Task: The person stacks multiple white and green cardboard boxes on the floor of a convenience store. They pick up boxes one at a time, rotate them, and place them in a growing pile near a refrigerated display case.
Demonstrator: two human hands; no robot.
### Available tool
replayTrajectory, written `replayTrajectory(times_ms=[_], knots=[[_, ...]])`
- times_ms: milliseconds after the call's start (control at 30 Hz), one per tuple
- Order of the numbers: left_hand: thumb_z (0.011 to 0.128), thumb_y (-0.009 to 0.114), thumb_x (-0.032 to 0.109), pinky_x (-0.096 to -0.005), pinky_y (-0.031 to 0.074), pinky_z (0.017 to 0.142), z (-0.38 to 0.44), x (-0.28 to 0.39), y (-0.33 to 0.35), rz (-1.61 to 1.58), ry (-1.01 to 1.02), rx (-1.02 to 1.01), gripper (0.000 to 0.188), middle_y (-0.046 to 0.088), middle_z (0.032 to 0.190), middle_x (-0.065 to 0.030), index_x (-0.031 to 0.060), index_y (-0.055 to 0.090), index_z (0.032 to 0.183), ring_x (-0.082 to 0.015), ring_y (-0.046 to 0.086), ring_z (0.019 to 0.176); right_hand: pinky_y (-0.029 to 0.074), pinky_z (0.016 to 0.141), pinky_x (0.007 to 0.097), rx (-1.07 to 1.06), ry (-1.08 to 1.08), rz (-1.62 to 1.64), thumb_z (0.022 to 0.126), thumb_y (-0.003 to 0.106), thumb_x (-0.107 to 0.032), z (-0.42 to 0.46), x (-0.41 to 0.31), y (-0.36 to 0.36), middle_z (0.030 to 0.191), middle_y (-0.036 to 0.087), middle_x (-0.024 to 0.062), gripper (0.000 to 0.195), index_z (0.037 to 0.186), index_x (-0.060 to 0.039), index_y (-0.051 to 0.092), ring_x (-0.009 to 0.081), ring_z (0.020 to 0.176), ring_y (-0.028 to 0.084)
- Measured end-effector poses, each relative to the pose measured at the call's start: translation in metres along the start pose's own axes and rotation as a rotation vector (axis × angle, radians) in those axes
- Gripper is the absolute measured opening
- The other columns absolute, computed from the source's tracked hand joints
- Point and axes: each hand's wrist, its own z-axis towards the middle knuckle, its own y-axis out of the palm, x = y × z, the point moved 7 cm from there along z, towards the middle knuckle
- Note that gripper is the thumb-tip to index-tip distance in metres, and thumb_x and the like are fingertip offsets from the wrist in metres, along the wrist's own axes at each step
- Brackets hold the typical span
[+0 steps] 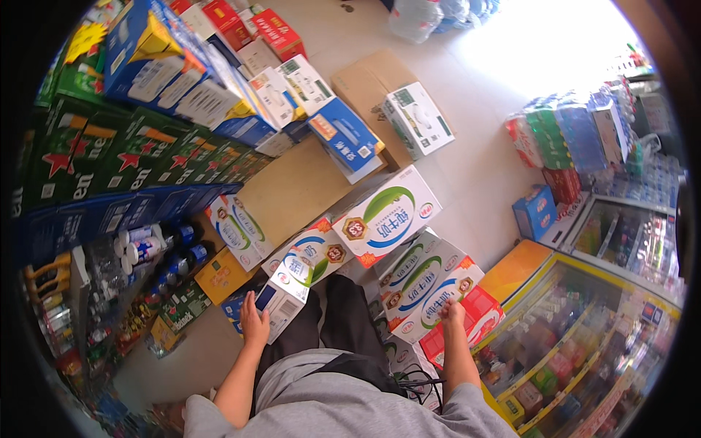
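Observation:
My left hand (256, 324) lies along the left edge of a white milk carton box (290, 293), thumb apart from the fingers. This box is tilted over my left thigh, its barcoded end towards me. My right hand (452, 313), fingers curled, is over the near end of a white milk box (441, 301) on my right; whether it grips it is hidden. Similar milk boxes lie side by side there, beside a red box (479, 323). Ahead of my knees another white milk box (386, 216) rests by a brown cardboard surface (296, 183).
Green Heineken beer cases (126, 148) form a tall stack on the left, above dark bottles (181, 257). A glass-topped yellow freezer (553, 328) stands close on the right. Further off are a blue carton (345, 134), a large cardboard box (372, 82) and shrink-wrapped bottles (575, 134).

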Motion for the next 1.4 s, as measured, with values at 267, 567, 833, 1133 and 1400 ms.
replayTrajectory(times_ms=[267,567,833,1133,1400], knots=[[0.080,0.061,0.021,-0.0497,0.023,0.105,-0.004,-0.021,0.013,-0.025,-0.057,0.024,0.064,0.039,0.137,-0.0143,0.0066,0.033,0.136,-0.0325,0.037,0.125,0.040,0.041,0.0298,-0.099,-0.014,0.050,0.085,0.048,-0.011,0.024,-0.004,-0.002,0.057,0.045,0.0008,0.009,0.080,-0.0040,0.053,0.0146,0.048,0.045],[0.079,0.063,0.028,-0.0510,0.025,0.102,-0.006,-0.028,0.003,-0.080,0.092,0.076,0.065,0.042,0.135,-0.0108,0.0096,0.035,0.135,-0.0300,0.039,0.123,0.049,0.074,0.0324,-0.037,-0.937,-1.033,0.077,0.062,-0.010,-0.068,-0.096,0.077,0.090,0.063,0.0169,0.032,0.104,0.0054,0.054,0.0245,0.082,0.063],[0.068,0.069,0.051,-0.0599,0.010,0.106,-0.024,-0.028,-0.009,0.020,0.142,-0.108,0.097,0.022,0.146,-0.0146,0.0056,0.023,0.140,-0.0306,0.020,0.135,0.050,0.077,0.0334,-0.721,-1.016,-1.245,0.080,0.060,-0.010,-0.243,0.034,0.305,0.096,0.063,0.0146,0.029,0.108,-0.0019,0.058,0.0247,0.088,0.063],[0.049,0.080,0.043,-0.0571,0.018,0.102,-0.016,-0.034,0.003,0.063,0.146,-0.111,0.114,0.019,0.148,-0.0091,0.0144,0.022,0.142,-0.0246,0.023,0.134,0.048,0.080,0.0347,-0.903,-0.952,-1.164,0.085,0.061,-0.033,-0.232,0.134,0.393,0.101,0.065,0.0147,0.039,0.110,-0.0032,0.057,0.0270,0.090,0.063],[0.051,0.080,0.046,-0.0517,0.022,0.101,-0.004,-0.039,-0.012,0.035,0.196,-0.079,0.112,0.026,0.143,-0.0105,0.0130,0.023,0.142,-0.0259,0.032,0.126,0.043,0.090,0.0390,-0.851,-1.348,-1.406,0.086,0.060,-0.036,-0.324,0.151,0.398,0.119,0.055,0.0188,0.055,0.125,-0.0013,0.043,0.0356,0.108,0.053]])
